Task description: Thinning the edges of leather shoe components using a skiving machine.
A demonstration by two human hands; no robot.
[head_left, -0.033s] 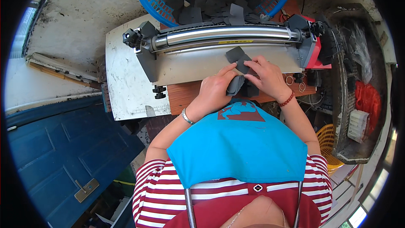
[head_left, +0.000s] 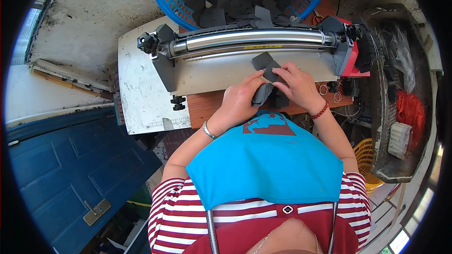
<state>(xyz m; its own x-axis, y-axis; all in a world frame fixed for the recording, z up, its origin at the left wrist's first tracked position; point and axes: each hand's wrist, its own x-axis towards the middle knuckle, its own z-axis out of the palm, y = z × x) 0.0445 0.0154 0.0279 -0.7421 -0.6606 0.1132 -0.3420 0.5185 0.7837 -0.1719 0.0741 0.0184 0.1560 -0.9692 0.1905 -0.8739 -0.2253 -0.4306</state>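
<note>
Both hands [head_left: 268, 95] closed on dark pieces [head_left: 266, 66]

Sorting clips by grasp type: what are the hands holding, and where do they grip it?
Left hand grips a stack of dark grey pieces by its near end; right hand pinches the top piece at its edge.

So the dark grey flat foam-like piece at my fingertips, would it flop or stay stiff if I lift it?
The dark grey flat piece probably holds its shape: it lies flat on the grey metal feed plate. Likely light, being thin. Flat-sided, so unlikely to roll.
</note>
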